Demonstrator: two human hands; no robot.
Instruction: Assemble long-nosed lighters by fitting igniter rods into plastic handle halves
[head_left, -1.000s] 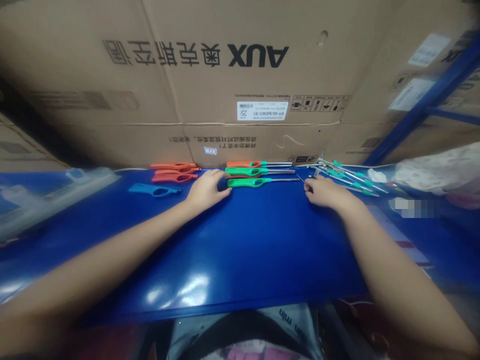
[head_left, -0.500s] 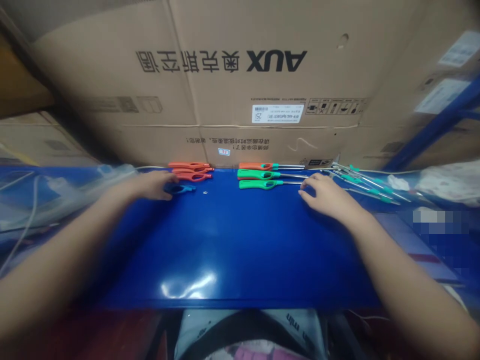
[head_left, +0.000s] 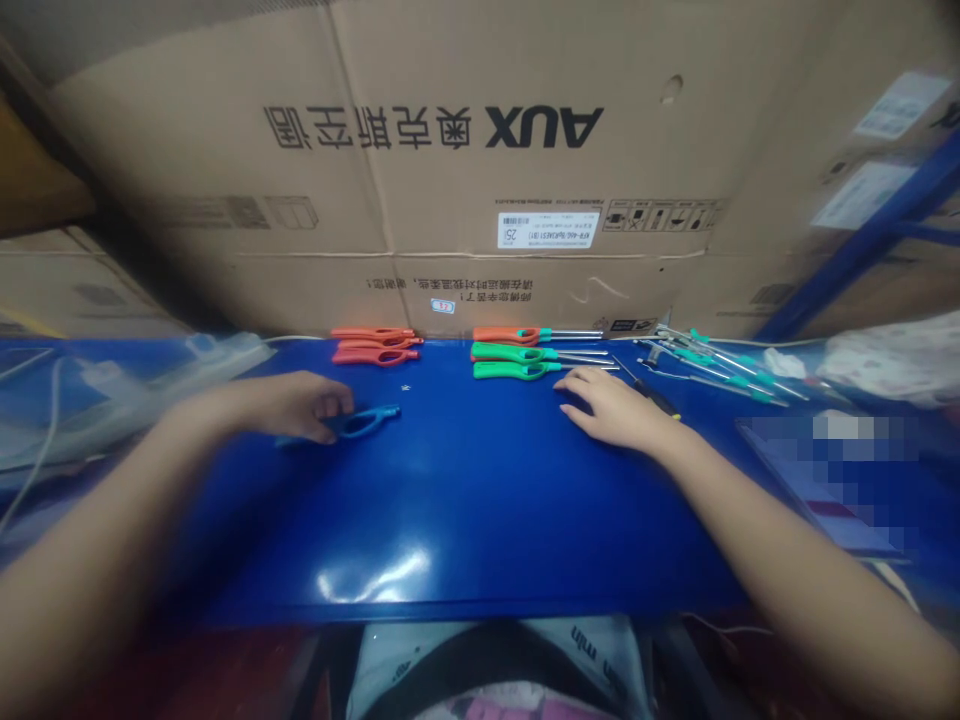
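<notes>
My left hand (head_left: 304, 405) is closed around a blue lighter handle (head_left: 369, 421), whose trigger loop sticks out to the right of my fingers. Behind it lie several red-orange lighter handles (head_left: 377, 356) without metal rods. My right hand (head_left: 609, 405) hovers low or rests palm-down, fingers stretched out and holding nothing visible. Just left of it, green long-nosed lighters (head_left: 499, 370) and an orange one (head_left: 496, 335) lie in a stack, rods pointing right. A dark screwdriver (head_left: 661, 401) with a yellow end is partly hidden behind my right hand.
Loose metal lighter rods with teal collars (head_left: 739, 370) are heaped at the right rear. A large cardboard box (head_left: 435, 190) walls off the back of the blue tabletop (head_left: 480, 500). Clear plastic bags (head_left: 202, 365) lie left. A blue post (head_left: 847, 245) slants at right.
My left hand has brought the blue lighter handle toward me, away from the red ones. My right hand has shifted left and nearer, uncovering the screwdriver.
</notes>
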